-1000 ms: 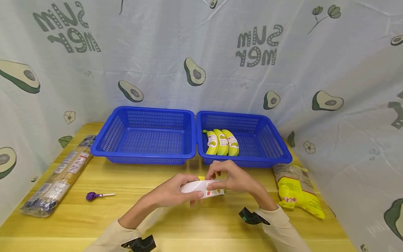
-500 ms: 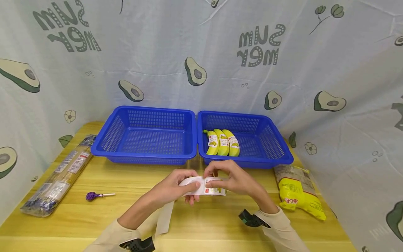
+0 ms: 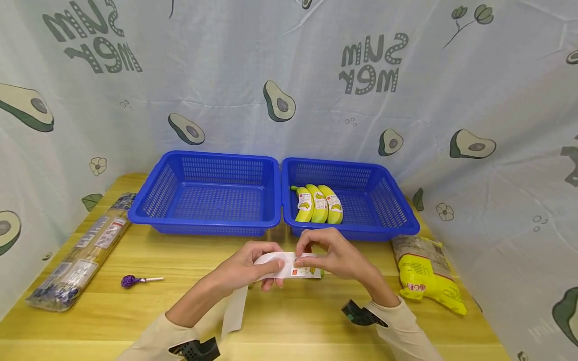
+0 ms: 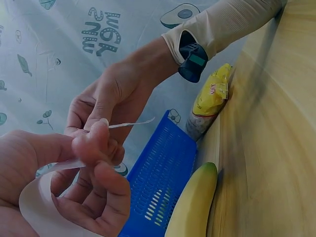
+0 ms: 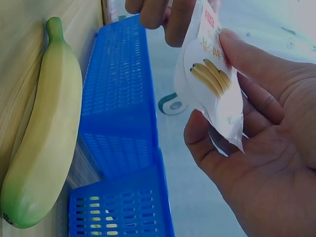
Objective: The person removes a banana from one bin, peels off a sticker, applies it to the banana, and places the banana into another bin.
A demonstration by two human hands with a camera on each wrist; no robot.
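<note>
My left hand (image 3: 253, 265) pinches a white backing strip of stickers between thumb and fingers; its tail (image 3: 235, 312) hangs toward the table. At the strip's right part, my right hand (image 3: 334, 256) pinches a label (image 5: 212, 74) printed with bananas and red marks, its lower edge standing off from the fingers in the right wrist view. The left wrist view shows the strip (image 4: 39, 205) looping under the left fingers. A yellow banana (image 5: 44, 133) with green ends lies on the table beyond the hands, mostly hidden by them in the head view.
Two blue baskets stand at the back: the left basket (image 3: 217, 220) and the right basket (image 3: 361, 229), which holds three labelled bananas (image 3: 319, 204). A purple lollipop (image 3: 131, 281) and a long clear packet (image 3: 86, 255) lie left. A yellow bag (image 3: 424, 276) lies right.
The strip's tail has come into view below my left hand. The label strip is raised and turned flatter toward the camera. Both hands keep their pinch, with only small shifts.
</note>
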